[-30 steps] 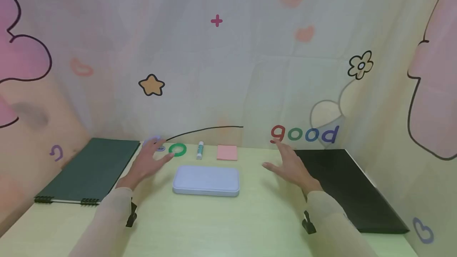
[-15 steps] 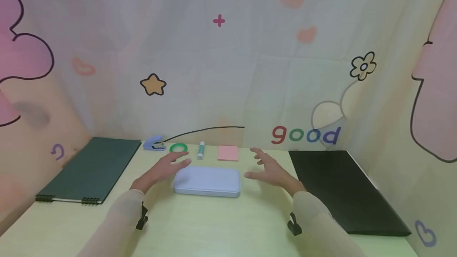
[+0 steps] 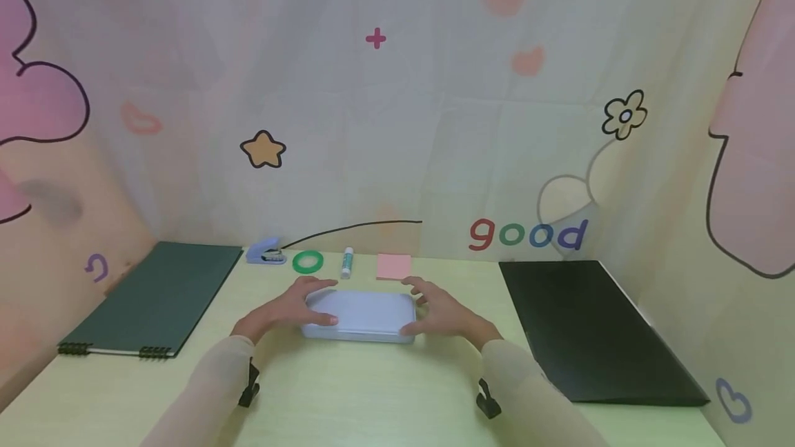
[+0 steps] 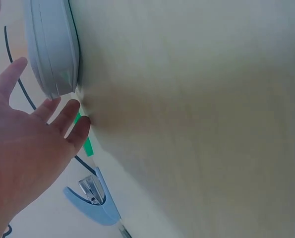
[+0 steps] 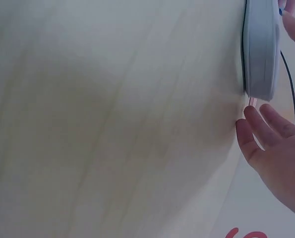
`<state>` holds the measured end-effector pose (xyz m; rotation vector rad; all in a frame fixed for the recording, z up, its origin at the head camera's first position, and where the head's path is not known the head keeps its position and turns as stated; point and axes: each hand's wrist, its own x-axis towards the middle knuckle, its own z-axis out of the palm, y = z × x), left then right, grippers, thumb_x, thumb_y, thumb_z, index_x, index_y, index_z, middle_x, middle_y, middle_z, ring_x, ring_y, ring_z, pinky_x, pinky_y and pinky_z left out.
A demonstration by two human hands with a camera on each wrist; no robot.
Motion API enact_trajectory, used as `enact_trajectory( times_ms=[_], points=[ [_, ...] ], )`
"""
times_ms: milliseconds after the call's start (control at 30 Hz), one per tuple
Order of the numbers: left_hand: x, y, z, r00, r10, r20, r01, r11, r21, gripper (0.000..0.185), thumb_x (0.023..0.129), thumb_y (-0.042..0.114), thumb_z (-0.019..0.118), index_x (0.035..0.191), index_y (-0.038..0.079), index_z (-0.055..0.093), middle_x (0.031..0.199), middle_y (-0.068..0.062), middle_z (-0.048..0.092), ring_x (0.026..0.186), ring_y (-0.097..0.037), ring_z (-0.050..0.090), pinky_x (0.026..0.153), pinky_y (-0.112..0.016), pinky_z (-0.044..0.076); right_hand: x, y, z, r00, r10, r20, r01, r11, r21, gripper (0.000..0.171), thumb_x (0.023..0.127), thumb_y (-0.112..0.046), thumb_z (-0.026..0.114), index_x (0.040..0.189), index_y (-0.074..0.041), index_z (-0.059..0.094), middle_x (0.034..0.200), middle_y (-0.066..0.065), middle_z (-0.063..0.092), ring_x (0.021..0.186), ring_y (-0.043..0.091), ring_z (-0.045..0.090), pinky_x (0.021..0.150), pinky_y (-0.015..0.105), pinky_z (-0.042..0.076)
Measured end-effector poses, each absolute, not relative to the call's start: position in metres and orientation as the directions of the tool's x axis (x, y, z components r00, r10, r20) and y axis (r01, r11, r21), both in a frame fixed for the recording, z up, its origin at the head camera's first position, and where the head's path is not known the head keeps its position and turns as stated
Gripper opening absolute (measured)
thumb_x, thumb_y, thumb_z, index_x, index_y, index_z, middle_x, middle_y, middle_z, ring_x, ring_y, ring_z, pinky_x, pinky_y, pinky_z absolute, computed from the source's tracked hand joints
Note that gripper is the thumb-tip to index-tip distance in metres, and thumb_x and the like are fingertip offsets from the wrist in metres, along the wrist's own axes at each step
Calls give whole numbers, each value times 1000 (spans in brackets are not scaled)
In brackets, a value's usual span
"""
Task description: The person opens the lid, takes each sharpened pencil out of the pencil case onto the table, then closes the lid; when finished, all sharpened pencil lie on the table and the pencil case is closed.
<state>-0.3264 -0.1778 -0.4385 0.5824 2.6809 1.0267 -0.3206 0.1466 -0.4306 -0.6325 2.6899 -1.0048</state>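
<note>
A pale blue flat case [image 3: 366, 314] with rounded corners, like a pencil case, lies on the table in the head view. At its left end is my left hand [image 3: 290, 308], thumb over the front part and fingers toward the back. My right hand [image 3: 439, 310] is at the other end, its thumb by the front right corner. Both wrist views show spread, slightly bent fingers close to the ends of the case [image 4: 53, 49]; whether they touch it I cannot tell for sure. Neither hand is wrapped round it.
Behind the case stand a blue stapler [image 3: 266, 252], a green tape roll [image 3: 308, 262], a glue stick [image 3: 346, 263] and a pink sticky-note pad [image 3: 394, 266]. A dark green spiral notebook [image 3: 155, 299] lies left, a black flat folder-like item [image 3: 596, 330] right. A printed curtain hangs behind.
Both hands have moved inward and down from either side, coming to the two ends of the case. The case and the other items have stayed in place.
</note>
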Motion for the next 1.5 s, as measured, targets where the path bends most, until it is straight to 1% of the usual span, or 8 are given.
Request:
enact_trajectory(
  times_ms=[133,267,367,533,733,933,1100,1500],
  points=[
    [-325,-175,-443,-893,446,-57,307,696,649,87,78,41,84,150,12,44,152,-30,28,140,-50,29,108,-72,29,-319,142,-432,-876,-482,-32,-348,676,-649,91,76,-35,87,150,-14,39,144,15,50,126,33,53,106,53,44],
    [-324,-172,-444,-897,439,-55,317,725,611,89,76,41,86,150,15,44,153,-29,29,139,-51,31,107,-73,30,-319,139,-433,-868,-496,-19,-376,682,-628,93,74,-37,88,150,-16,40,148,13,48,133,33,48,111,54,39],
    [-322,-170,-443,-901,431,-60,314,739,597,92,74,39,88,151,16,43,153,-27,31,138,-49,34,107,-73,31,-321,137,-436,-867,-497,-9,-387,686,-616,95,71,-40,90,149,-17,41,150,11,46,136,31,45,113,54,38],
    [-319,-167,-443,-904,424,-62,323,771,549,95,70,40,90,151,18,44,152,-24,35,136,-45,37,107,-72,30,-322,133,-443,-864,-503,-16,-405,714,-571,99,67,-47,91,149,-20,42,149,9,46,133,28,45,110,52,40],
    [-316,-161,-441,-918,388,-79,302,816,492,99,67,40,92,151,22,44,149,-21,39,132,-43,40,107,-68,34,-319,128,-442,-853,-522,-9,-455,751,-479,99,65,-53,90,147,-22,44,149,12,46,131,32,45,107,55,41],
    [-314,-156,-436,-926,366,-92,292,848,442,98,69,38,91,152,23,42,147,-19,40,131,-41,39,108,-65,35,-320,124,-440,-842,-540,-1,-495,773,-396,98,65,-54,89,146,-24,44,146,11,48,123,29,46,101,50,43],
    [-312,-155,-433,-929,352,-114,273,861,430,97,71,35,91,153,24,40,148,-19,40,132,-40,38,109,-64,35,-323,122,-442,-845,-535,-19,-486,782,-389,97,66,-54,89,147,-24,43,148,9,48,126,30,46,104,51,43],
    [-313,-155,-437,-929,354,-109,274,855,440,98,69,35,92,152,25,42,146,-16,40,130,-35,39,107,-62,39,-328,121,-437,-841,-539,-48,-489,794,-361,93,66,-54,89,144,-24,49,147,6,51,130,29,47,109,50,42]
  ],
)
